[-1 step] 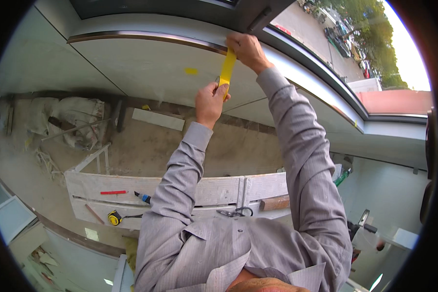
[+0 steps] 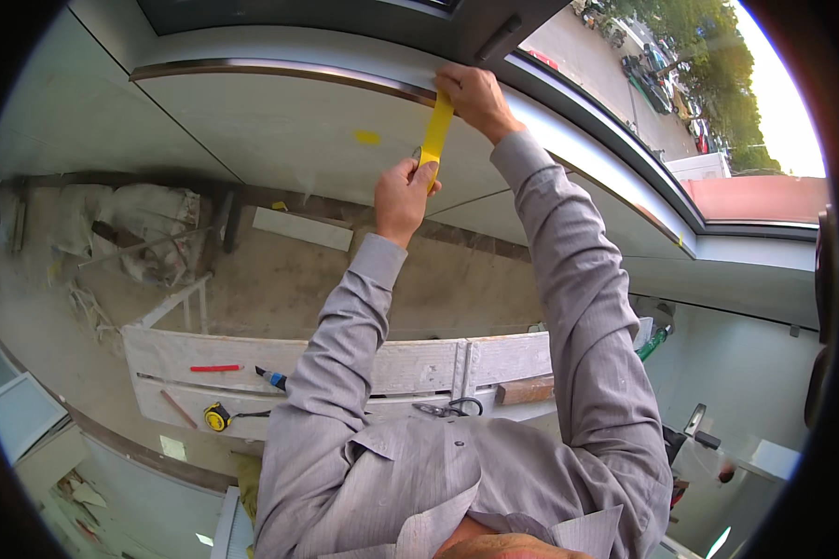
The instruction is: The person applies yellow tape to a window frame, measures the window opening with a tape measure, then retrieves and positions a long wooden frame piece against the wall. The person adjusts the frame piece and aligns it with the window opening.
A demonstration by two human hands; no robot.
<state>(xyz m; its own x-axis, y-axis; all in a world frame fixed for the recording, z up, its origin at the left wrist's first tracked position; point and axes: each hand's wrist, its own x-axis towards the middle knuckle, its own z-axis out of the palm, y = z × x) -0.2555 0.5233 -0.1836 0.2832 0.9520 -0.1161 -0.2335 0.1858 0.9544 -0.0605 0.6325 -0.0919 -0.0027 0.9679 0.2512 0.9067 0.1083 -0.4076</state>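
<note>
A strip of yellow adhesive tape (image 2: pixel 436 128) runs taut between my two hands in front of the pale wall panel. My left hand (image 2: pixel 400 199) is closed on the lower end, where the tape's roll is mostly hidden by the fingers and thumb. Above it, my right hand (image 2: pixel 478 97) is closed on the upper end, its fingers bent at the edge of the window sill (image 2: pixel 345 48). A bronze trim strip (image 2: pixel 280 69) follows that edge, and the tape crosses it there. A short piece of yellow tape (image 2: pixel 367 137) sticks to the panel left of my hands.
Below my arms stretches a whitish plank bench (image 2: pixel 405 359) carrying a red marker (image 2: pixel 215 368), a utility knife (image 2: pixel 271 377), a tape measure (image 2: pixel 217 416), scissors (image 2: pixel 448 408) and a wooden block (image 2: pixel 525 389). A dark-framed window (image 2: pixel 625 129) borders the upper right. Covered material (image 2: pixel 149 233) lies at left.
</note>
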